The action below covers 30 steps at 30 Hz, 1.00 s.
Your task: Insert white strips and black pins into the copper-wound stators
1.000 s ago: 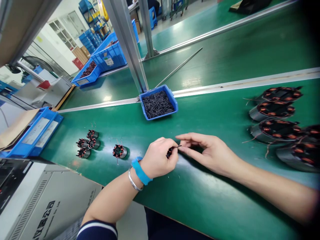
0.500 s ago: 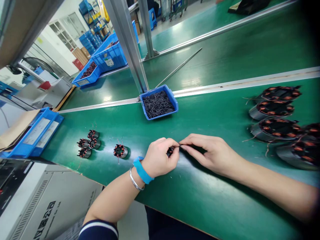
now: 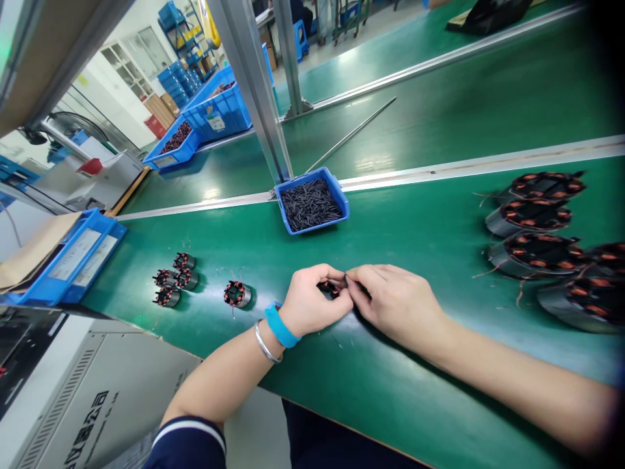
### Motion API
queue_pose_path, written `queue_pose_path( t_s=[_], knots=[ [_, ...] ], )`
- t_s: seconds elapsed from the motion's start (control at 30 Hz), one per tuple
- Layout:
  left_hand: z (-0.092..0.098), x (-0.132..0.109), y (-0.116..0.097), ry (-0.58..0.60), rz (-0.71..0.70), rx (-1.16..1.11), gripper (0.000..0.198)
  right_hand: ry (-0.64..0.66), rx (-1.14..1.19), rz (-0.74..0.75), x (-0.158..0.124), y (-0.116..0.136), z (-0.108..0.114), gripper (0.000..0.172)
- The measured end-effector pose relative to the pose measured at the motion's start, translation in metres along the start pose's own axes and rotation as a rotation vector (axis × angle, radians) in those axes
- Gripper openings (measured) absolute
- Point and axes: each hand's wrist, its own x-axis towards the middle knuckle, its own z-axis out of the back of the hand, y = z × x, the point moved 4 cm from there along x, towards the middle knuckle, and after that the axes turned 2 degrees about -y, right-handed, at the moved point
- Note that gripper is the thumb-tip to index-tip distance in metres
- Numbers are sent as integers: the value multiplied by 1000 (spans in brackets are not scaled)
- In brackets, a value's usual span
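Presently left hand [image 3: 312, 305] clamps small black copper-wound stator [image 3: 329, 288]; right hand [image 3: 393, 301] pinches just beside it, apparently sleeving; steady alignment required.

I get bright, even overhead light; white glare patches on green conveyor belt [image 3: 381, 163]. Right hand [image 3: 398, 303] throws soft shadow; small stator [image 3: 329, 288] in left hand [image 3: 312, 303] shaded. Edges bend; right margin darkens, large stators [image 3: 537, 215] blurred.

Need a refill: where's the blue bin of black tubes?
Head view, centre: the bin sits on the table at the foot of the slanted post, just beyond the left hand and right hand, which hold a coil.
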Motion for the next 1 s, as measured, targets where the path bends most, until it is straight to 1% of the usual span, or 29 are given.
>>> queue_pose_path(
  t_s=[0.13,0.17,0.23,0.3,0.37,0.43,0.5,0.57,0.6,0.63,0.67,0.7,0.77,0.8,0.83,0.9,0.93,0.97,1.0],
  knots=[
    [0,-2,3,-125,16,-4,7,-25,117,-116,-12,10,-6,25],
    [-1,-3,3,-145,15,0,8,-27,147,-129,-16,14,-8,27],
    [-2,-4,4,-169,25,-7,10,-20,192,-158,-24,20,-12,35],
    [-3,-4,5,-162,53,-25,9,20,245,-177,-30,23,-16,43],
    [-1,-3,5,-97,93,-49,8,86,334,-183,-32,21,-16,44],
    [5,-2,3,11,122,-74,11,137,432,-219,-29,12,-12,42],
    [17,-1,-3,132,112,-52,26,164,512,-302,-24,-2,-8,41],
    [30,-2,-10,220,64,75,52,200,582,-391,-16,-15,-6,40],
    [35,-3,-13,248,36,182,64,230,623,-421,-12,-19,-6,39],
    [39,-3,-15,270,17,302,71,267,670,-440,-8,-21,-7,38],
    [41,-4,-15,287,8,418,72,298,719,-453,-4,-21,-9,36],
    [42,-4,-15,302,6,518,67,315,763,-458,0,-20,-9,35],
    [39,-5,-14,339,9,638,53,314,811,-423,5,-17,-7,33],
    [37,-6,-14,354,9,661,48,300,813,-376,8,-14,-4,32],
    [35,-6,-14,362,3,674,46,285,805,-303,10,-11,-1,29],
    [32,-7,-13,373,-14,698,46,271,760,-126,13,-3,4,25],
    [30,-7,-13,380,-20,711,47,270,727,-61,15,0,4,24],
    [29,-7,-12,389,-27,726,47,273,692,-34,17,1,3,23],
    [28,-7,-11,399,-36,740,47,289,661,-57,19,2,-1,22]
  ],
)
